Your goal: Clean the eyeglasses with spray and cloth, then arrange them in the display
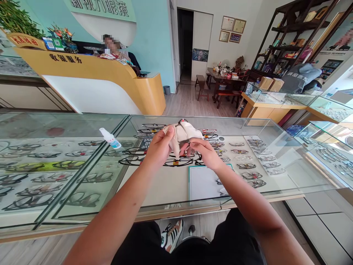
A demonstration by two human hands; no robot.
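Head-worn camera looks forward and down, close above the hands [158,147] and glass counter [292,176], apparently wide-angle.

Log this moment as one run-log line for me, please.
hands: left hand and right hand both grip cloth | cloth: wrapped round glasses, mostly hidden | spray bottle: on glass counter, left of hands
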